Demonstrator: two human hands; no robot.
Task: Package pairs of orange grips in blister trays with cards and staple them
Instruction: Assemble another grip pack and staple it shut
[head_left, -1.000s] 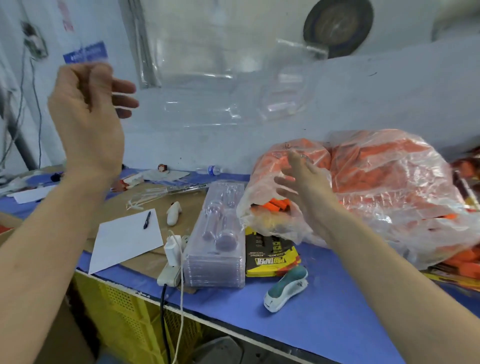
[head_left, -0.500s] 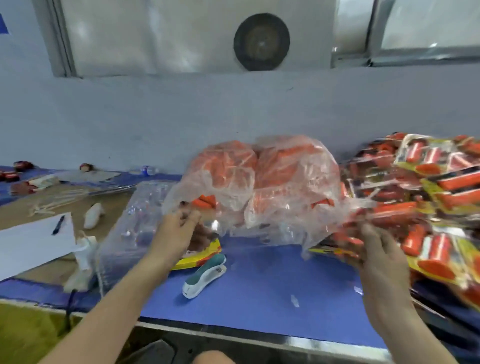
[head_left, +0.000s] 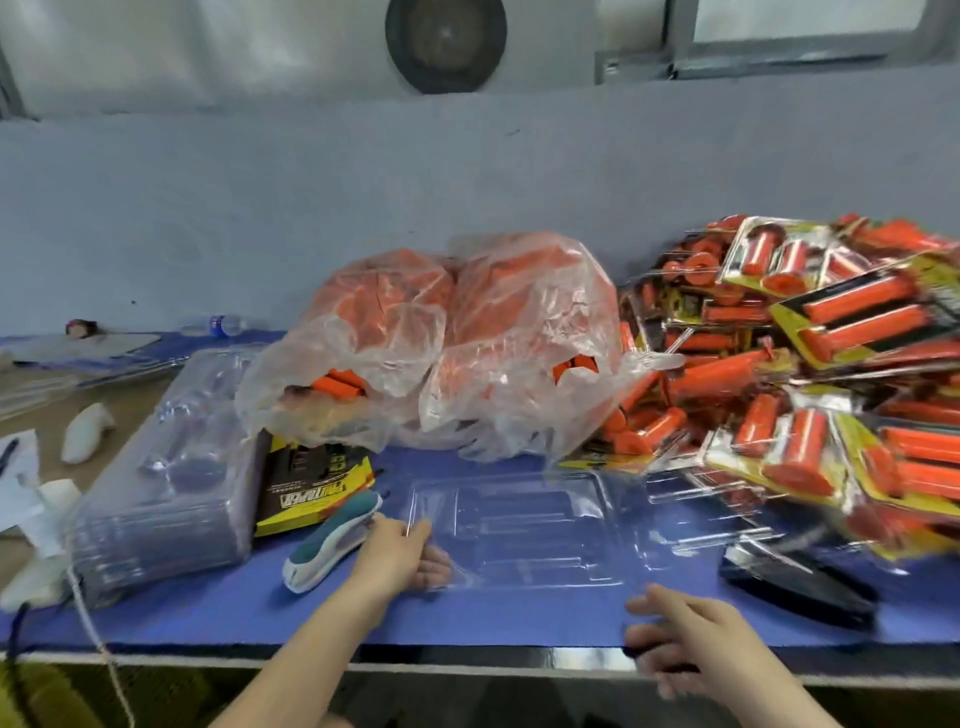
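Note:
A clear blister tray (head_left: 540, 530) lies flat on the blue table (head_left: 467, 618) in front of me. My left hand (head_left: 400, 556) grips its left edge. My right hand (head_left: 680, 639) hovers near the tray's front right corner, fingers spread, holding nothing. Behind the tray stand two clear plastic bags of loose orange grips (head_left: 441, 348). A stack of yellow and black cards (head_left: 306, 483) lies left of the tray, beside a teal and white stapler (head_left: 332, 540).
A stack of empty blister trays (head_left: 166, 467) sits at the left. A heap of finished packs (head_left: 810, 374) fills the right side. A black object (head_left: 800, 582) lies at the front right. A pen, paper and white items lie far left.
My left hand has left the bag and now holds a single blister tray laid flat on the table. My right hand has come away from the pile of packs to the front edge.

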